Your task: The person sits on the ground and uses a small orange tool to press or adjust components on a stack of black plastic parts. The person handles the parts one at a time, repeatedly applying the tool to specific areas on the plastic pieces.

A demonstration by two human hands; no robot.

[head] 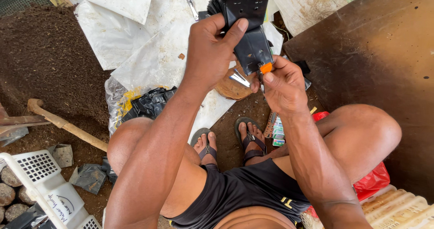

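Observation:
My left hand (212, 48) grips a stack of black plastic nursery bags (246, 12), thumb pressed on the front bag. My right hand (282, 86) holds a small knife with an orange handle (266, 67) and a silvery blade (238, 78), its tip at the lower edge of the bags. I am squatting, knees apart, sandalled feet (230, 143) on the dirt below the hands.
A heap of dark soil (49, 57) lies at the left with a wooden handle (63, 125) on it. White sacks (149, 43) cover the ground ahead. A clear bag of black bags (144, 102) sits by my left knee. White crate (45, 184) at lower left, brown board (375, 52) at right, red bag (373, 179).

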